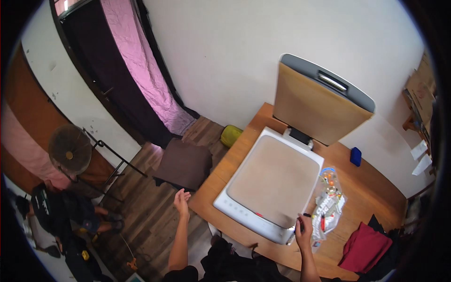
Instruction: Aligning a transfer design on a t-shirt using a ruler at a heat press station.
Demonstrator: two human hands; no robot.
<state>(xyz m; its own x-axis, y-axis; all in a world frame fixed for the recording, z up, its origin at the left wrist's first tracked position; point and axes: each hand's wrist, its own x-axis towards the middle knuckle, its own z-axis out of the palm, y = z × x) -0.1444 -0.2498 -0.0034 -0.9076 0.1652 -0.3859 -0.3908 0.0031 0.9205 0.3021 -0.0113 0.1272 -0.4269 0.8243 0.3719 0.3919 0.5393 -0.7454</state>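
Note:
A large white and grey ironing press stands on the wooden table with its lid raised. The lower plate carries a tan pad; a similar tan cover lines the lid. At the press's front right corner, my right hand is closed round a small dark thing with a bit of red, too small to name. My left hand hangs in the air left of the table corner, fingers stretched out and nothing in them. A clear plastic bag of mixed small items lies along the press's right side.
Red cloth and dark cloth lie at the table's right end. A blue object sits near the wall. Left of the table is a brown-covered stool. A fan and another person are at far left.

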